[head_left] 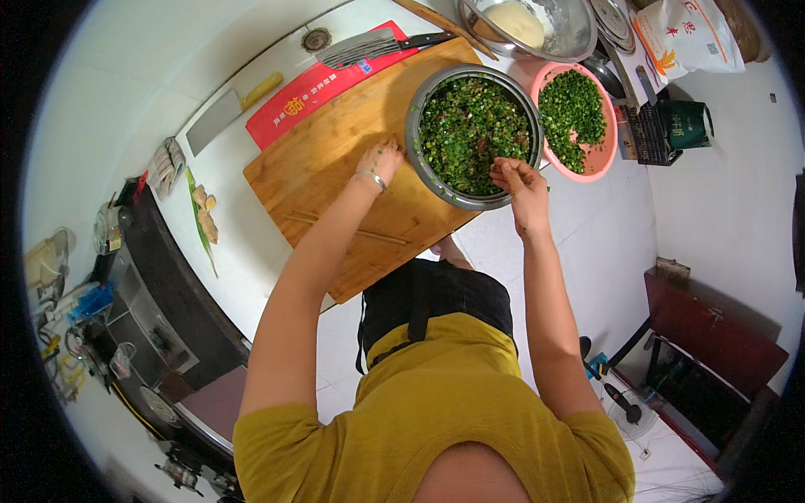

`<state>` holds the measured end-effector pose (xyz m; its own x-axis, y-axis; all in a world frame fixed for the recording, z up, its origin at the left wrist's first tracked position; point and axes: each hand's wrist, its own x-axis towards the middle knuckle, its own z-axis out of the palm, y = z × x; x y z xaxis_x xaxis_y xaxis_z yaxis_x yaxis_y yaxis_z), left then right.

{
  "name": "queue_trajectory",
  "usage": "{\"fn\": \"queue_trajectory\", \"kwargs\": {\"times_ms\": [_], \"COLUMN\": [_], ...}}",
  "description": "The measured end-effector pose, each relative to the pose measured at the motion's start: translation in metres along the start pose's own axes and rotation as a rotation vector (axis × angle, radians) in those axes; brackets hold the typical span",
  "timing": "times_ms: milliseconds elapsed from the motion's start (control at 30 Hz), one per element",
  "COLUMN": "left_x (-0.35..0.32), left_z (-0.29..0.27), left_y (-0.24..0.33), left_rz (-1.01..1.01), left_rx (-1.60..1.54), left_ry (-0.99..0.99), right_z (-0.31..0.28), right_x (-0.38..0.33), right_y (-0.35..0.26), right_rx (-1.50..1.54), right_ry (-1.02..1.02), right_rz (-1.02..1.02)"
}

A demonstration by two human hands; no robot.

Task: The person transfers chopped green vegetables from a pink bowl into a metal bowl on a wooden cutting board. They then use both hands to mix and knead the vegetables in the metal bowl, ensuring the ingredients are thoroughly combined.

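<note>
A grey metal pot (412,151) filled with a chopped green filling (474,126), flecked with brownish bits, stands at the right side of a wooden cutting board (335,176). My right hand (521,189) is over the pot's near right rim, its fingers pinched together above the filling; what they hold, if anything, is hidden. My left hand (381,159), with a bracelet at the wrist, is low over the board just left of the pot. Its fingers are curled down and dotted with green bits; their tips are hidden. Thin chopsticks (381,237) lie on the board.
A pink bowl (610,138) of chopped greens touches the pot's right side. Behind is a steel bowl (579,33) with dough. A knife (369,50) rests on a red sheet (285,109); a cleaver (214,121) with a yellow handle and ginger (205,218) lie at left.
</note>
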<state>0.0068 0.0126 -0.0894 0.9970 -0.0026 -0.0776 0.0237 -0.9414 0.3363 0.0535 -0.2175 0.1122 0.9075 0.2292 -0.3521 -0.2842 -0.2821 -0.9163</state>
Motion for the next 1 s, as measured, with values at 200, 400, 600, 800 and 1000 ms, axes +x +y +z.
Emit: {"fn": "queue_trajectory", "kwargs": {"times_ms": [200,400,600,800,1000], "left_x": [-0.059,-0.064,-0.008,-0.008,-0.015], "left_z": [-0.041,-0.148,-0.147,-0.152,-0.126], "left_y": [-0.002,0.034,0.117,0.127,0.081], "left_rz": [-0.235,-0.367,0.222,-0.18,-0.747], "left_rx": [-0.704,-1.63,-0.388,-0.271,-0.624], "left_ry": [0.121,0.35,0.319,0.247,0.292], "right_z": [-0.005,-0.015,-0.015,-0.046,-0.037], "right_x": [0.001,0.003,0.005,0.012,-0.001], "right_y": [0.002,0.008,0.005,0.008,0.003], "right_rx": [0.041,0.044,-0.007,-0.321,-0.439], "right_ry": [-0.005,-0.028,-0.068,-0.011,-0.115], "right_rz": [-0.007,-0.028,-0.054,-0.213,-0.472]}}
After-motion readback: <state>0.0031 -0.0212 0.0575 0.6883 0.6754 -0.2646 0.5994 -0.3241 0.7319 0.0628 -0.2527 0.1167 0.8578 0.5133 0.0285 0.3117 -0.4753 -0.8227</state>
